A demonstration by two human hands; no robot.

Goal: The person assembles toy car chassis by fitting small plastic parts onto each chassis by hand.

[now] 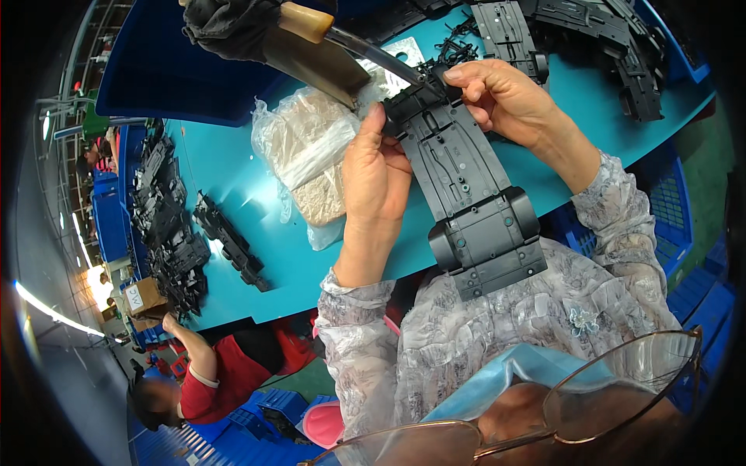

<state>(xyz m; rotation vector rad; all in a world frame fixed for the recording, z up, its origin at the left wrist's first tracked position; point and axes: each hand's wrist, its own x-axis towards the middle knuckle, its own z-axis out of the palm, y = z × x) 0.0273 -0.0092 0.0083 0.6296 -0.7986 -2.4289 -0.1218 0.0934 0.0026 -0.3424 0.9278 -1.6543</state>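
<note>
A long black plastic toy-car chassis [458, 179] is held up over the table's near edge, its near end close to my clothing. My left hand [377, 175] grips its far left corner, with the thumb up along the side. At the far right corner my right hand [505, 101] has its fingers curled and its thumb and forefinger pressed to the end. A tool with a yellowish handle [307, 22] and a metal shaft [377, 58] slants down from above. Its tip meets the chassis's far end between my hands; whether it touches cannot be made out.
A clear plastic bag [311, 147] with tan contents lies left of my left hand. Black parts pile up on the teal table's left [167, 225] and far right [598, 35]; a single black part [229, 241] lies apart. A blue bin [186, 70] stands far left. A person in red [233, 373] sits left.
</note>
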